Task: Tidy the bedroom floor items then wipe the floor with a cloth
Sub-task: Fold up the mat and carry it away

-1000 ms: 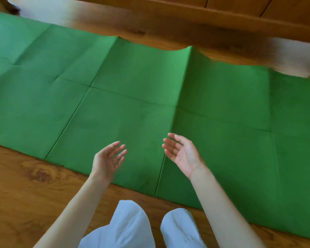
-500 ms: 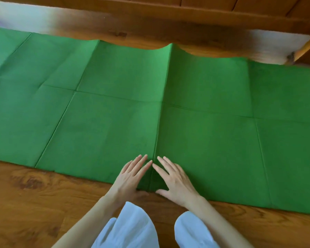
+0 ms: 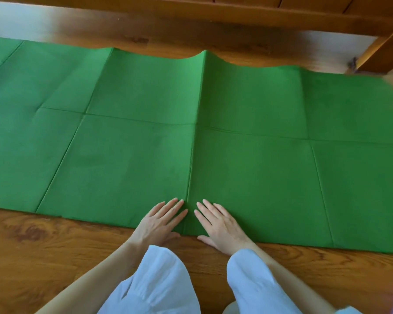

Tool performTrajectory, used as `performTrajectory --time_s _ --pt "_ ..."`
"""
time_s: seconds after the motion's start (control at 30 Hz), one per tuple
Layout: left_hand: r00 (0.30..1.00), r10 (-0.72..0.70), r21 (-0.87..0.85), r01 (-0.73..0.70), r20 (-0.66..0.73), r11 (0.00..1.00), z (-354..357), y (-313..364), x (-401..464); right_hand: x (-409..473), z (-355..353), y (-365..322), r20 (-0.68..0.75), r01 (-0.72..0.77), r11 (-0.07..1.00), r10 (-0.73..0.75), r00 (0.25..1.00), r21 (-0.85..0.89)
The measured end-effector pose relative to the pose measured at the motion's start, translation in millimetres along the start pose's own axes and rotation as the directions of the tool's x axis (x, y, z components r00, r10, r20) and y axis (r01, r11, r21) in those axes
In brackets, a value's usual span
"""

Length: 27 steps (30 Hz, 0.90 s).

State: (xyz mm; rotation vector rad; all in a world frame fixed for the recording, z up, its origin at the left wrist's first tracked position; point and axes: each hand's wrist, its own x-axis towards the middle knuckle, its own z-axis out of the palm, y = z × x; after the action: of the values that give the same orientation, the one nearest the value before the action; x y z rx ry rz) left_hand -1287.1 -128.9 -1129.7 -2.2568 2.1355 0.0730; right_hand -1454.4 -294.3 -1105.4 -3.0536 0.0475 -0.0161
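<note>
A large green mat (image 3: 247, 159) with fold creases lies spread flat across the wooden floor (image 3: 43, 257). My left hand (image 3: 159, 223) rests on its near edge, fingers on top and the thumb at the edge by the floor. My right hand (image 3: 220, 225) lies the same way just to the right of the mat's middle crease. The fingers of both hands are stretched out and slightly apart. Whether the thumbs are tucked under the mat's edge I cannot tell.
A wooden bed frame (image 3: 281, 10) runs along the far side, with a leg (image 3: 381, 53) at the upper right. My knees in white trousers (image 3: 163, 284) are on the floor just behind my hands.
Both hands came down from the air, palms turning downward, and now lie on the mat's near edge beside the middle crease. In the last half second they have barely moved.
</note>
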Motion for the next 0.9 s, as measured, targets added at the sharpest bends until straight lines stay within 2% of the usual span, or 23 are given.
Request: performTrajectory --time_s 0.13,0.23,0.3,0.4,0.47,0.6,0.73,0.9 --pt "0.983 0.125 0.102 -0.112 -0.135 0.988 5 10 -4 -3 11 -13 -0.089 0.082 0.983 -0.097 0.991 -0.161" --pt "0.974 0.15 0.124 -0.13 -0.169 0.984 -3 13 -4 -1 7 -12 -0.149 0.018 0.982 -0.046 0.988 -0.186" --pt "0.979 0.086 0.133 -0.061 -0.185 0.989 -13 1 -5 0 -4 -2 -0.226 -0.043 0.983 0.002 0.974 -0.177" --pt "0.977 -0.071 0.144 0.101 -0.201 0.984 -35 -29 -8 2 -23 11 -0.336 -0.056 0.987 0.002 0.942 -0.152" --pt "0.97 -0.109 0.102 0.133 -0.217 0.986 -52 -46 -8 5 -40 17 -0.391 -0.086 0.991 0.039 0.919 -0.102" --pt "0.95 -0.081 0.077 0.109 -0.302 0.991 -87 -67 -5 16 -77 34 -0.424 -0.089 0.993 0.047 0.905 -0.079" --pt "0.899 -0.072 0.11 0.132 -0.431 0.985 -132 -88 9 39 -121 59 -0.468 -0.034 0.983 -0.055 0.882 -0.181" --pt "0.818 -0.121 0.098 0.212 -0.562 0.972 -166 -114 44 82 -170 91 -0.534 -0.072 0.947 -0.114 0.838 -0.315"
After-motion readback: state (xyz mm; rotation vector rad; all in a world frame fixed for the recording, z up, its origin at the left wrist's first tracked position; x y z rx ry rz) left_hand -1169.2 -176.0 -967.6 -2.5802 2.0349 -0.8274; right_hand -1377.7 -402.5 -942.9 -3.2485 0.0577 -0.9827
